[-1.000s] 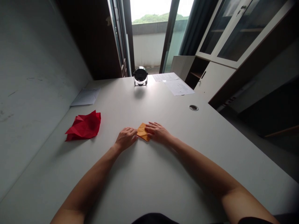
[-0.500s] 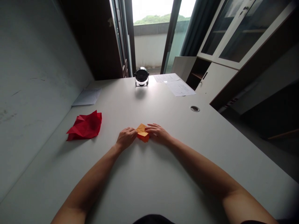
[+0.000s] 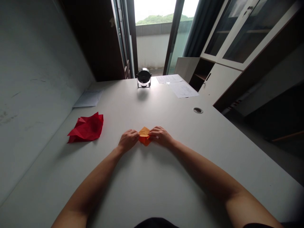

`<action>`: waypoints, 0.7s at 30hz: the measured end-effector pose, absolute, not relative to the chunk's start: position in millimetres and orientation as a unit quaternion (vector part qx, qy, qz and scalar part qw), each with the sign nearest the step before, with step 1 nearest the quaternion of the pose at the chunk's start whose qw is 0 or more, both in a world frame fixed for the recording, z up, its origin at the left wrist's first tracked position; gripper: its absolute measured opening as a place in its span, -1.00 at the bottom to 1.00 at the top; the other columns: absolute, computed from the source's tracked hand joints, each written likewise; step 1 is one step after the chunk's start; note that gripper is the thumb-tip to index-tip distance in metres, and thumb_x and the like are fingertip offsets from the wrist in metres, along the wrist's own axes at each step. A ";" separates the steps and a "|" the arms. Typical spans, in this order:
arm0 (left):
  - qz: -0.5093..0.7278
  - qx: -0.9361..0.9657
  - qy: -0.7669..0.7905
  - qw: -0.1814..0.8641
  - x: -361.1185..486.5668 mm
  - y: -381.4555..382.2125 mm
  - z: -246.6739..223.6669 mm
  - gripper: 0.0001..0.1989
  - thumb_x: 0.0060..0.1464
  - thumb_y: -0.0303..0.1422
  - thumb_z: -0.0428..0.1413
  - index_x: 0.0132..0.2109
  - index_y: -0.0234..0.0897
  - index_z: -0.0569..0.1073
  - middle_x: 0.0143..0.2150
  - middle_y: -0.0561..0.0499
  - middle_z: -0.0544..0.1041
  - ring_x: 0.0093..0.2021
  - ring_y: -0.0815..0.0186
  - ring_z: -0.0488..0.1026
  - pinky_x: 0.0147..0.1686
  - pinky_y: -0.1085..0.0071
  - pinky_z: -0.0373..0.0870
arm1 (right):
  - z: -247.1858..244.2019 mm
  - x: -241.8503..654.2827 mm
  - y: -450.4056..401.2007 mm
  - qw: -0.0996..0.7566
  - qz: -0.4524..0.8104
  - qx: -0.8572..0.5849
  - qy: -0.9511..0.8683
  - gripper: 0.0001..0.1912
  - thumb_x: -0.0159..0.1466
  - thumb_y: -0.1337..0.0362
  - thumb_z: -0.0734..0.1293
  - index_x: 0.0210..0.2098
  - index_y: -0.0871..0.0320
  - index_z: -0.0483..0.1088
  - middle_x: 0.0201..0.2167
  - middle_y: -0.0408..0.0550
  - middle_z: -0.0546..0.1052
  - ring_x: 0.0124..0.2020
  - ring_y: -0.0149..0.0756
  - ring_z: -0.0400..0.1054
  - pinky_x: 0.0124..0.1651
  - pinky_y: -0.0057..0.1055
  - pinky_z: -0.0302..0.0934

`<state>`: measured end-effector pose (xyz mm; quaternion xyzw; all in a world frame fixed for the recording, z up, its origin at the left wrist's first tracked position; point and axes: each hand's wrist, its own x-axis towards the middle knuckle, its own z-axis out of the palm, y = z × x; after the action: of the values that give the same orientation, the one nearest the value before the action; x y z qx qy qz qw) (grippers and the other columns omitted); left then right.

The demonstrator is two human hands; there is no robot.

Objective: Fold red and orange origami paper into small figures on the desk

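Observation:
A small folded piece of orange paper (image 3: 144, 132) lies on the white table (image 3: 147, 177) between my two hands. My left hand (image 3: 129, 139) is closed on its left corner. On the other side, my right hand (image 3: 160, 136) pinches the right corner with its fingers drawn together. The paper's upper part is a lighter orange point, and a darker orange part points down toward me. My fingertips hide both side corners.
Crumpled red paper (image 3: 86, 128) lies on the left. Behind it is a pale sheet (image 3: 88, 98) by the wall. A round silver and black device (image 3: 143, 78) stands at the back edge, with printed sheets (image 3: 182, 89) to its right. A cable hole (image 3: 198, 110) is farther right.
The fingers of my right hand have closed onto the right corner of the orange paper. The paper's front flap is flatter now, and its lower point is more centred. My left hand has barely moved.

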<state>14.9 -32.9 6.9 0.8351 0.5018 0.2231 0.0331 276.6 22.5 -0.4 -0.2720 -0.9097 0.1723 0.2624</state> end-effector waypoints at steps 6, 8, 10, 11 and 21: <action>0.230 0.833 0.498 0.067 16.2 -33.3 6.5 -0.76 0.33 -0.31 0.02 -0.21 -0.14 0.58 -0.29 0.01 0.58 -0.24 0.30 0.46 -0.20 0.38 0.40 | -2.3 272.8 21.7 0.256 0.199 -0.324 -0.889 -0.72 0.43 0.16 0.23 -0.20 0.08 0.55 -0.32 -0.05 0.57 -0.27 -0.30 0.37 -0.13 -0.40 0.23; 0.233 0.829 0.503 0.075 17.1 -33.5 6.0 -0.77 0.32 -0.31 0.02 -0.21 -0.14 0.58 -0.32 0.02 0.58 -0.25 0.30 0.45 -0.23 0.40 0.39 | -2.8 270.4 20.9 0.260 0.199 -0.354 -0.876 -0.75 0.41 0.16 0.25 -0.26 0.10 0.54 -0.36 -0.08 0.54 -0.30 -0.32 0.35 -0.18 -0.43 0.20; 0.236 0.826 0.505 0.082 18.4 -33.5 5.1 -0.78 0.32 -0.32 0.03 -0.20 -0.15 0.58 -0.32 0.02 0.59 -0.25 0.30 0.45 -0.25 0.40 0.39 | -2.7 267.4 19.4 0.261 0.192 -0.383 -0.865 -0.76 0.40 0.17 0.27 -0.29 0.10 0.52 -0.38 -0.10 0.52 -0.31 -0.34 0.34 -0.21 -0.45 0.17; 0.238 0.824 0.506 0.085 19.2 -33.5 4.4 -0.79 0.31 -0.33 0.03 -0.19 -0.14 0.58 -0.31 0.02 0.59 -0.26 0.30 0.45 -0.26 0.41 0.38 | -2.5 265.8 18.5 0.260 0.186 -0.397 -0.860 -0.76 0.40 0.17 0.27 -0.31 0.11 0.51 -0.39 -0.11 0.50 -0.32 -0.34 0.33 -0.22 -0.46 0.16; 0.264 0.794 0.535 0.118 21.4 -30.4 -1.1 -0.73 0.21 -0.36 0.17 0.06 -0.13 0.50 -0.30 0.07 0.58 -0.29 0.31 0.43 -0.22 0.39 0.38 | 0.4 260.5 14.4 0.208 0.120 -0.479 -0.844 -0.76 0.40 0.12 0.27 -0.31 0.10 0.47 -0.33 -0.09 0.48 -0.29 -0.33 0.30 -0.25 -0.45 0.05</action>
<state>21.4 -30.4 -1.1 0.7940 0.5350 0.2636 0.1181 260.5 14.4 0.4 -0.4793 -0.8441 0.1195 0.2084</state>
